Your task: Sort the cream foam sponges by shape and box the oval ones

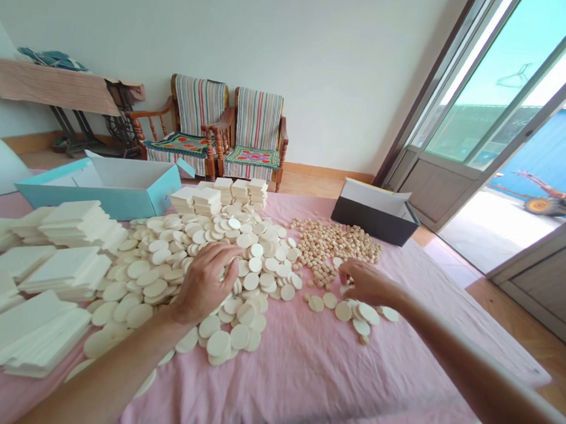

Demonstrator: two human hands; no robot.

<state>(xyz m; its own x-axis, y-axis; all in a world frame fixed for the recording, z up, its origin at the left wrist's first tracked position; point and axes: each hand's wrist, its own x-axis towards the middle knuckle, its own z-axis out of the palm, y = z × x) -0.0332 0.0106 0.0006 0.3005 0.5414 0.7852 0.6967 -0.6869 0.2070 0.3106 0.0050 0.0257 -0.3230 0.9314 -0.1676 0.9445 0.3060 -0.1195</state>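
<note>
My left hand (209,279) rests over a wide heap of pale round wooden discs (241,336). Its fingers are loosely bent, with the thumb apart from them, and nothing shows in its grasp. My right hand (368,283) reaches down at the near right side of a pile of small light-brown wooden beads (337,242). Its fingers are curled together and pointing down; whatever may be between the tips is hidden. Just below it lies a small loose group of discs (363,313), with a single bead (364,340) at its near side.
Stacks of square pale boards (71,221) fill the left, and smaller stacks (205,199) stand behind the discs. A light-blue box (142,191) and a black box (376,213) sit at the back of the pink-covered table (347,387). Beyond are two wooden armchairs (255,125) and a sliding door (464,148).
</note>
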